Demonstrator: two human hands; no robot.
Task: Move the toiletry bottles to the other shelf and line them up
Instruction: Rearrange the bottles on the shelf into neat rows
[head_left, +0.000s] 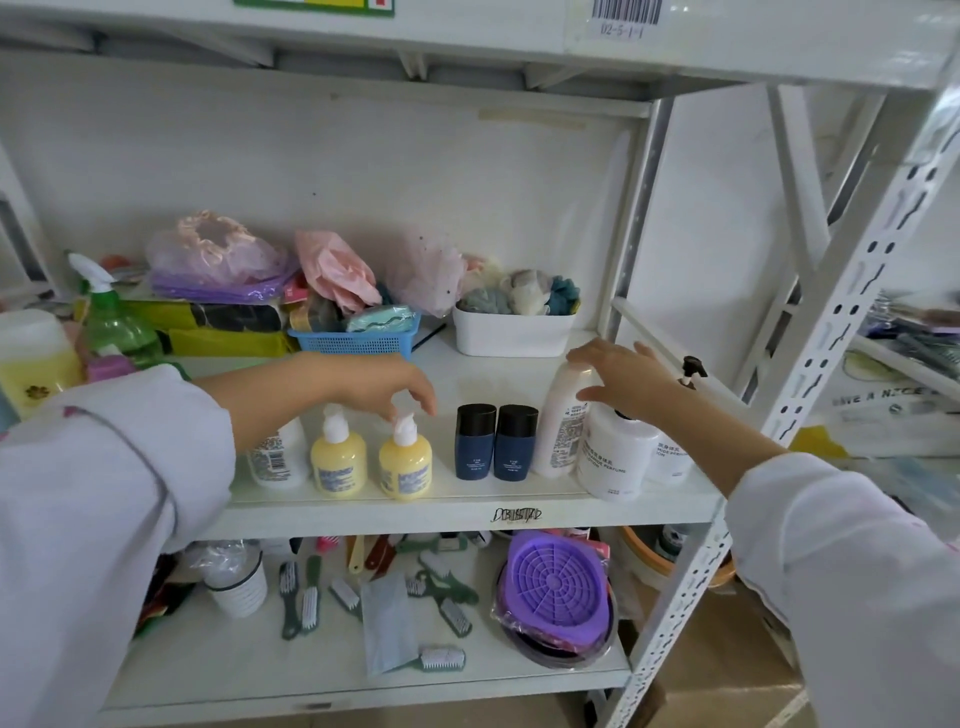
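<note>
Meanwhile, toiletry bottles are standing in a row along the front edge of the middle shelf (467, 512): a white bottle, two yellow pump bottles (338, 460), two dark blue bottles (496, 444), a tall white bottle (563, 421) and a round white pump bottle (613, 457). The left hand (384, 384) is hanging over the right-hand yellow pump bottle (405, 465), fingers loosely curled, fingertips at its pump, gripping nothing clearly. The right hand (623, 382) is resting, fingers spread, against the tall white bottle's top.
</note>
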